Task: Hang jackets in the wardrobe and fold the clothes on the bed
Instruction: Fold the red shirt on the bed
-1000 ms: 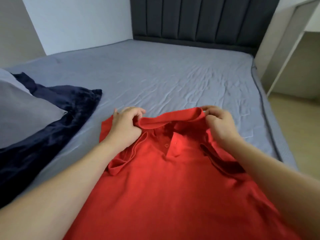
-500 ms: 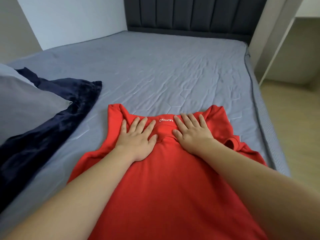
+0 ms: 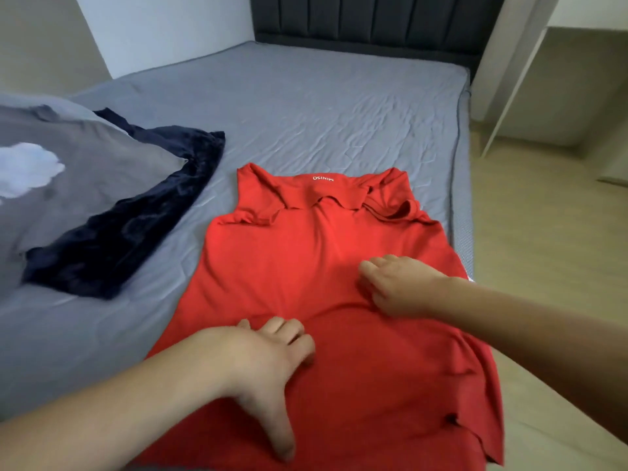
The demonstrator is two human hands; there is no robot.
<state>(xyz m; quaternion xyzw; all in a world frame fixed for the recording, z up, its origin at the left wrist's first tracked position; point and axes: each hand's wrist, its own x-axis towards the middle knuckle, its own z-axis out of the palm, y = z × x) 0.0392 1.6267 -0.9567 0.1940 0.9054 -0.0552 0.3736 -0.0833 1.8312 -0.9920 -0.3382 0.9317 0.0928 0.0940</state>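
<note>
Red polo shirt (image 3: 323, 283) back-up on bed (image 3: 323, 107), 6 o'clock. Hands slid from collar to mid-body: left hand (image 3: 272, 362) fingers curled, bunching fabric; right hand (image 3: 397, 287) curled, pinching cloth. Smoothing done; fold likely next.

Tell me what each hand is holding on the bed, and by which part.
Neither hand clearly holds anything. Both rest on the back of the red polo shirt, around its middle, fingers curled against the bunched fabric; a pinch cannot be ruled out.
</note>
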